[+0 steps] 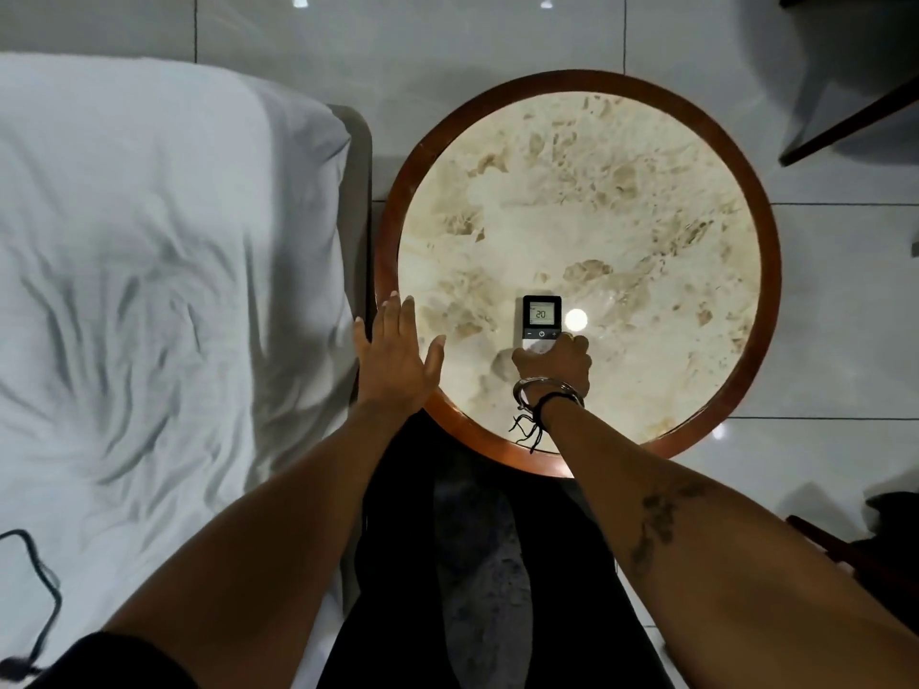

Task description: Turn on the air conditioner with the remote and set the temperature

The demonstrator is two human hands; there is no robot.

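Observation:
The air conditioner remote [541, 318] is a small dark handset with a lit screen reading 20 and a row of buttons below it. Its lower end is gripped by my right hand [554, 364], over the near part of the round table [577, 201]. I cannot tell whether the remote touches the tabletop. My left hand [398, 353] is flat and open, fingers spread, over the table's left rim. The air conditioner itself is out of view.
A bed with a rumpled white sheet [149, 251] fills the left side, close to the table's wooden rim [385, 251]. A black cable [42, 584] lies on the sheet's near corner. Dark furniture [855, 116] stands at the far right on the glossy tiled floor.

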